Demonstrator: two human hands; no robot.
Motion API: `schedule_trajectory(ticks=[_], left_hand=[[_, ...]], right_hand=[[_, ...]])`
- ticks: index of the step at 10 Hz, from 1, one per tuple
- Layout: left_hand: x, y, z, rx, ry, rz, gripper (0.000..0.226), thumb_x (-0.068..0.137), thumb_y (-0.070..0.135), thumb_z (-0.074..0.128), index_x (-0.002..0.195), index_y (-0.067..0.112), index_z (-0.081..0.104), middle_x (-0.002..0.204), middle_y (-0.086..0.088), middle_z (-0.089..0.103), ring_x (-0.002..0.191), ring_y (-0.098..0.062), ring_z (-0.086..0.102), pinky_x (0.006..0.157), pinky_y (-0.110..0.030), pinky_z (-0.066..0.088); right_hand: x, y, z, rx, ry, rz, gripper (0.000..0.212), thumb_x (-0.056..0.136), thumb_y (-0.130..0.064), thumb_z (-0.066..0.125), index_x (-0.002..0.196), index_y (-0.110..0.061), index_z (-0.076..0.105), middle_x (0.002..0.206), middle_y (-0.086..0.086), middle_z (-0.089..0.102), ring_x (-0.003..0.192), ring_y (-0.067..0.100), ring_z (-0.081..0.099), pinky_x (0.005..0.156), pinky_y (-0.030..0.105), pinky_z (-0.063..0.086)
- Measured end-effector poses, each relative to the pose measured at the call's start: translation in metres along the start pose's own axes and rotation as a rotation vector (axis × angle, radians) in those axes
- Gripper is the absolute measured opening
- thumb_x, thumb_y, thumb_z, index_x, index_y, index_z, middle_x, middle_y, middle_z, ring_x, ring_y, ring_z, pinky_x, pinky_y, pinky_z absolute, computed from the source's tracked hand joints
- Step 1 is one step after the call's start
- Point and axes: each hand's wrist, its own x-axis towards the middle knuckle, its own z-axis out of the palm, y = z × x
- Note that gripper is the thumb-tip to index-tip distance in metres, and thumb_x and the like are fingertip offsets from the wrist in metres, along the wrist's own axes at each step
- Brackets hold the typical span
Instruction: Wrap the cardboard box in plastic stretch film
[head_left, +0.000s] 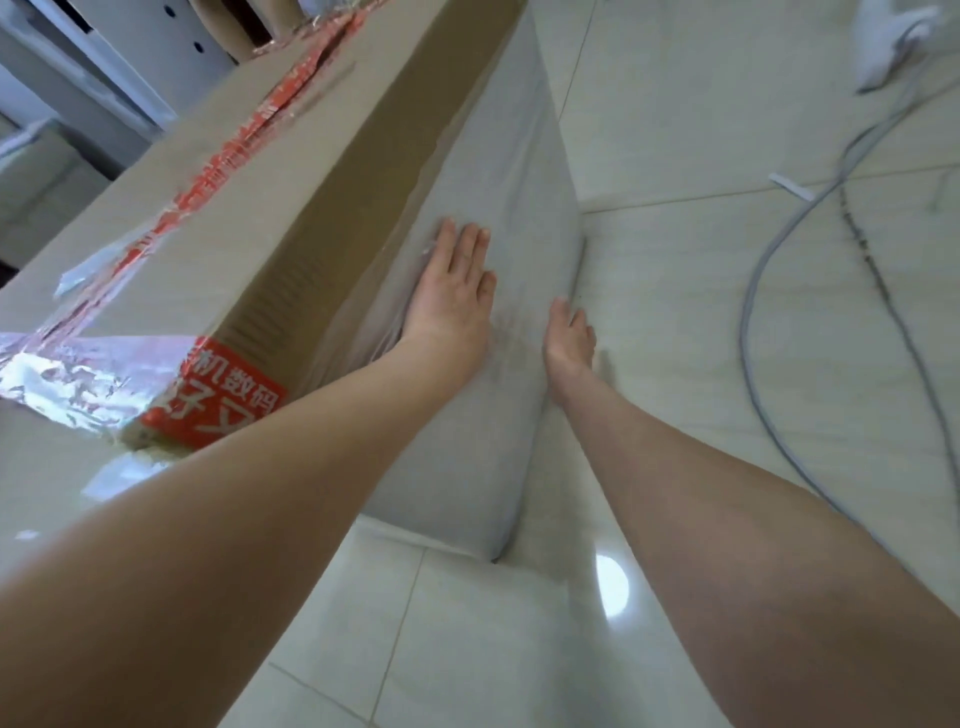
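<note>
— Where was the cardboard box (218, 218) at that moment?

— It stood on the pale tiled floor (701, 322), filling the upper left of the head view. Red printed tape (244, 150) ran along its top and folded down over the near corner. The box's tall side face, the one turned toward the person, was covered in cloudy stretch film (514, 218), with wrinkles gathered toward the box's upper edge.

— And the hands?

— The left hand (452, 291) lay flat against that filmed side of the box, palm down, fingers straight and slightly spread, clamped on nothing. The right hand (569, 338) was lower on the same face, near the box's bottom edge where it met the floor. Its fingers were extended and close together, edge-on to the camera. I could not tell whether it pressed the film or only sat just beside it.

— Anything else around the box?

— A grey cable (779, 249) curved over the tiles well to the right of the box, and white furniture (104, 62) stood behind it.
</note>
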Motion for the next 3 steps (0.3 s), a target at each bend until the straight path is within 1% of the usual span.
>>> schedule_trajectory(ticks=[1, 2, 3], left_hand=[[0.007, -0.006, -0.003, -0.069, 0.026, 0.034, 0.059, 0.1, 0.039, 0.021, 0.151, 0.011, 0.014, 0.158, -0.019, 0.001, 0.146, -0.035, -0.003, 0.114, -0.054, -0.009], [0.018, -0.018, -0.015, -0.283, 0.079, 0.039, 0.056, 0.099, 0.033, 0.03, 0.151, 0.015, 0.019, 0.158, -0.016, 0.009, 0.147, -0.031, 0.003, 0.117, -0.048, -0.001], [0.02, -0.038, -0.033, -0.533, 0.117, 0.053, 0.057, 0.097, 0.022, 0.039, 0.151, 0.017, 0.019, 0.159, -0.013, 0.007, 0.147, -0.028, 0.004, 0.118, -0.042, 0.01]], right_hand=[[-0.002, -0.02, -0.039, -0.066, 0.033, -0.06, 0.063, 0.098, -0.054, 0.023, 0.149, -0.016, 0.028, 0.152, 0.014, 0.029, 0.138, 0.032, 0.029, 0.114, 0.045, 0.024], [-0.01, -0.045, -0.074, -0.125, 0.018, -0.146, 0.062, 0.1, -0.05, 0.022, 0.144, -0.008, 0.035, 0.148, 0.014, 0.036, 0.134, 0.031, 0.036, 0.108, 0.038, 0.03], [-0.031, -0.066, -0.099, -0.176, 0.027, -0.198, 0.063, 0.1, -0.049, 0.022, 0.142, -0.005, 0.039, 0.146, 0.014, 0.039, 0.132, 0.031, 0.038, 0.104, 0.036, 0.033]])
